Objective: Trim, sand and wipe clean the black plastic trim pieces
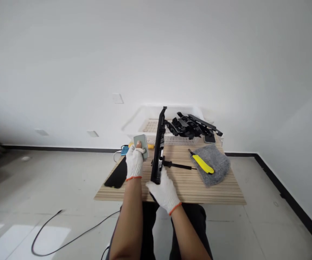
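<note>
My left hand, in a white knit glove with an orange cuff, grips a flat grey-green rectangular pad, thumb on its face. My gloved right hand is closed around the lower end of a long black plastic trim strip. The strip stands tilted up over the table, its far end in front of the basket. Just right of it, a black tool with a thin tip lies on the wood. On a grey felt cloth rests a yellow utility knife.
A white plastic basket stands at the table's back, with a heap of black plastic parts over its right side. A phone is near that heap. Left on the striped table lie a black flat piece and a blue item.
</note>
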`<state>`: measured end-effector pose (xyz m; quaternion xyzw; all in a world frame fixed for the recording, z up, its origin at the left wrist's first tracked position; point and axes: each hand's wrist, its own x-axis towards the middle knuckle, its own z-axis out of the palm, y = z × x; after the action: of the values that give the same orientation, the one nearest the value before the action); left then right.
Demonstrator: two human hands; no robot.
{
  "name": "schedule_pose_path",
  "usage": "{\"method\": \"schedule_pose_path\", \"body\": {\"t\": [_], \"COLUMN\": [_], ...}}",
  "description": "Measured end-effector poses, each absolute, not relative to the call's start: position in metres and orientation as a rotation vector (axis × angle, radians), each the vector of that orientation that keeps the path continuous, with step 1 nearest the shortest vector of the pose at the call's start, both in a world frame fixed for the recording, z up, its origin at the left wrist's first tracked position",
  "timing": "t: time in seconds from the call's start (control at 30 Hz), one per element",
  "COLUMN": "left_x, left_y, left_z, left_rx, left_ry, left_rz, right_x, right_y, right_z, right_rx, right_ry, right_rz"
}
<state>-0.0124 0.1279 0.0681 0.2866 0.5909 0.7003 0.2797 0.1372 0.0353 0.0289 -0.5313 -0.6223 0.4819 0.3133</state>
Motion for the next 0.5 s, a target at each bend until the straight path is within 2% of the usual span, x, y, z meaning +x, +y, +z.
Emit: {"method": "schedule_pose_path", "body": {"t": [0.13,0.33,0.5], "left_x": [-0.030,-0.054,-0.046], "left_y": [0.115,0.071,0.039], "left_z": [0.064,0.074,0.061], "left_rx": [0.881,0.921,0.931], "left_ry": [1.518,1.471,1.420], "left_rz": [1.752,1.762,1.742], "right_x": [0.141,0.143,0.146], "right_y": [0.036,0.040,0.040], "right_z": [0.027,0.013,0.012], "right_rx": [-1.346,-1.223,-1.201], "right_ry": [-1.660,-1.666,-1.651], "right_rz": [1.263,1.230,1.213]}}
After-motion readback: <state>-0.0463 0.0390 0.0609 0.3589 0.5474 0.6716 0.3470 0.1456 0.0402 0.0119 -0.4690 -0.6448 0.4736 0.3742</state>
